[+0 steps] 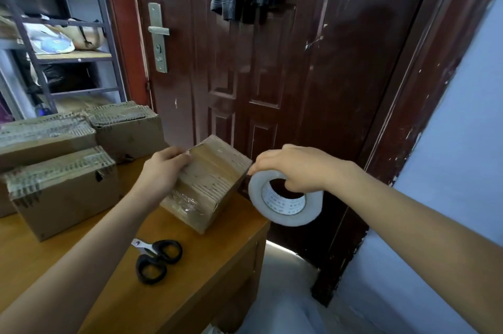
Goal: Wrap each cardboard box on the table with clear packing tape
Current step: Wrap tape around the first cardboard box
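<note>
Cardboard box (pixel 209 181) under left hand (pixel 160 170) — tape roll (pixel 285 201) in right hand (pixel 296 167)

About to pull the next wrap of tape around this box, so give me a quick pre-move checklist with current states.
1. Left hand steadying the tilted box: ok.
2. Tape roll gripped by right hand: ok.
3. Tape strand attached to box: cannot tell, clear film barely shows.
4. Roll clear of the table edge: ok, it hangs beyond it.
5. Scissors within reach, untouched: ok.
6. Other boxes out of the way: ok.
</note>
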Available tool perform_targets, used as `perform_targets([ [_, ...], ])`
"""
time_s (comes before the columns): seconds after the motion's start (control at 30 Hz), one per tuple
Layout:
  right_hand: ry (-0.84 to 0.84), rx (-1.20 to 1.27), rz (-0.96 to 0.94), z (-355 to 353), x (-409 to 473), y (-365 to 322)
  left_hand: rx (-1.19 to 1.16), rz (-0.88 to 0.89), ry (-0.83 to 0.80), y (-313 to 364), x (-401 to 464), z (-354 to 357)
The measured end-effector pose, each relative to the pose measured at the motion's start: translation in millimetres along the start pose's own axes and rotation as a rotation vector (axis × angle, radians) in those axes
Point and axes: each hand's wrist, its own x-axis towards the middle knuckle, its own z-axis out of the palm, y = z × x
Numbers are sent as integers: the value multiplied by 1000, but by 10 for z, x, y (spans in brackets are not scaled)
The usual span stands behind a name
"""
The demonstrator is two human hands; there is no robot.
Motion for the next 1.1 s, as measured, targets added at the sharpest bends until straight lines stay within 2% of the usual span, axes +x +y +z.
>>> perform_targets([
  [0.1,-9,-2,-12,8,127,-45,-96,-148,-65,-50,23,-57],
  [0.2,-8,-5,-23,-1,201,-78,6,-171,-77,-104,91,-132],
  [0.33,-1,-25,-13,-11,252,-151,454,234,-64,-80,117,-115],
  [0.4,3,-31,-8,-4,260,-163,595,346,-88,-20,74,-20],
  [0.57,12,-24,-3,31,211,-97,938,193,-161,79,-84,196],
  [0.63,11,-21,-5,30,175,-78,1039,189,-135,94,-137,259],
  [0.8,-16,-29,-25,-41,97,-85,914,206,-96,93,-133,251],
  [0.9,33,-15,-34,-204,89,-114,614,129,-149,175,-115,135],
  [1.0,150,-42,-35,-435,154,-166,294,10,-193,249,-88,23],
  [1.1,379,-35,-14,-594,283,-236,101,-117,-239,227,-50,-71],
])
